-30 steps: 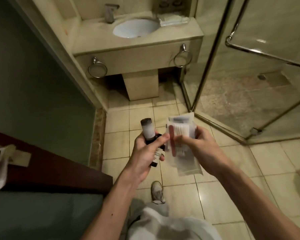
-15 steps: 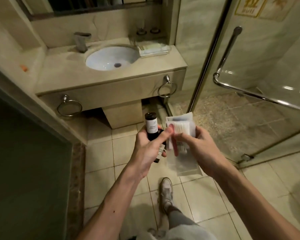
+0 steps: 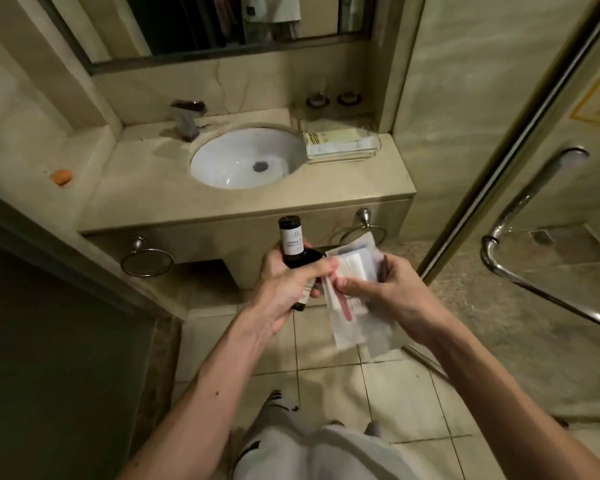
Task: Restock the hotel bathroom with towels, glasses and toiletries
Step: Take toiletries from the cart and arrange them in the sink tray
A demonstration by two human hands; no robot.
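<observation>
The person is standing on pale floor tiles (image 3: 388, 386) facing a beige stone counter (image 3: 146, 188) with a white sink (image 3: 236, 164), a tap (image 3: 186, 121) and a clear tray (image 3: 343, 145) at its right end. The left hand (image 3: 278, 289) is gripping dark bottles (image 3: 293, 247); its fingertips are meeting the right hand (image 3: 392, 289), which is pinching clear sachets (image 3: 350, 296). A glass shower door (image 3: 534, 202) is standing to the right.

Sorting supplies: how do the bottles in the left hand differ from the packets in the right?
The bottles are dark and rigid with white labels; the packets are flat, pale and translucent. One bottle stands upright above the left hand; the packets hang below the right hand. Both are held before the counter.
</observation>
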